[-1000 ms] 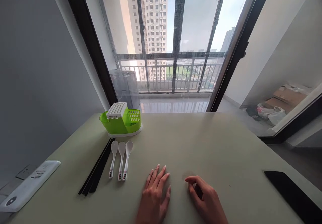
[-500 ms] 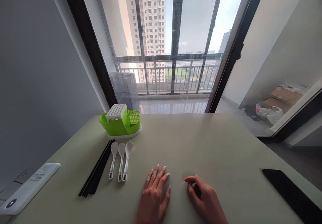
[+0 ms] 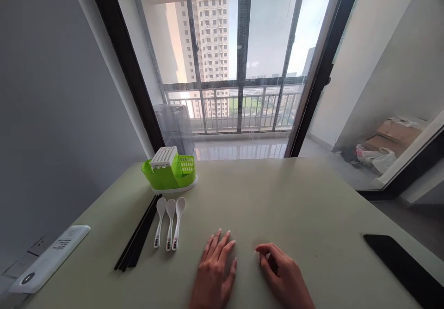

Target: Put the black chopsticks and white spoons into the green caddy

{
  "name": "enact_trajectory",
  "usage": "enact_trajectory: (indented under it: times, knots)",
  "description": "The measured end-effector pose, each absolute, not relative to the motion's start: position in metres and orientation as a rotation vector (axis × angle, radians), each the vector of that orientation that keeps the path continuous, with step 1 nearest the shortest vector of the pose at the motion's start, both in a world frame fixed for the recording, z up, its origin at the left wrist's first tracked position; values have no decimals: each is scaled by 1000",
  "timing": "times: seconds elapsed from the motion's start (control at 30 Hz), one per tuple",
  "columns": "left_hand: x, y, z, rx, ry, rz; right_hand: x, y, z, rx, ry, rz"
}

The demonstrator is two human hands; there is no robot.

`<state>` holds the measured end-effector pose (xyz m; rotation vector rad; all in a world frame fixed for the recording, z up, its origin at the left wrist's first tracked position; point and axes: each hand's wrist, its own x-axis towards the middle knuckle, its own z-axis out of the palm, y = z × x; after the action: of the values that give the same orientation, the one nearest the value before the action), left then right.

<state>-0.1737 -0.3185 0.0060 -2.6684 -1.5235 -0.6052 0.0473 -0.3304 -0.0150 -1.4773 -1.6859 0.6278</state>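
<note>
My left hand lies palm down on the table with its fingers stretched out, holding nothing. To its right, my right hand rests on its side, fingers curled in and thumb bent near the index finger; nothing shows in it. Nearest my left hand are three white spoons, side by side with their bowls pointing away from me. Left of the spoons lie several black chopsticks in a slanted bundle. Behind both stands a green utensil holder with a white slotted top and a white base.
The pale green table reaches toward a glass sliding door. A long white device lies along the left edge. At the right edge is a flat black object. Cardboard boxes and plastic bags sit beyond the glass.
The view has shifted slightly, so the table items appear a little further right and lower. Both hands keep their poses on the table.
</note>
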Motion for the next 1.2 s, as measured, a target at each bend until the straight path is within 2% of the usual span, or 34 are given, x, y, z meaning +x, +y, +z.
enact_trajectory:
  times: [0.23, 0.4, 0.53, 0.93, 1.2]
  knots:
    - [-189, -322, 17, -2691, -1517, -682, 48, -331, -18, -1456, -1718, 632]
    - [-229, -284, 53, -2408, -1605, -901, 48, -331, -22, -1478, -1725, 621]
    - [-272, -254, 72, -2182, -1663, -935, 47, -333, -22, -1477, -1710, 612]
    - [-390, -269, 29, -1915, -2142, -578, 50, -339, -16, -1449, -1698, 649]
    - [-402, -283, 42, -1843, -2338, -407, 51, -339, -15, -1454, -1702, 657]
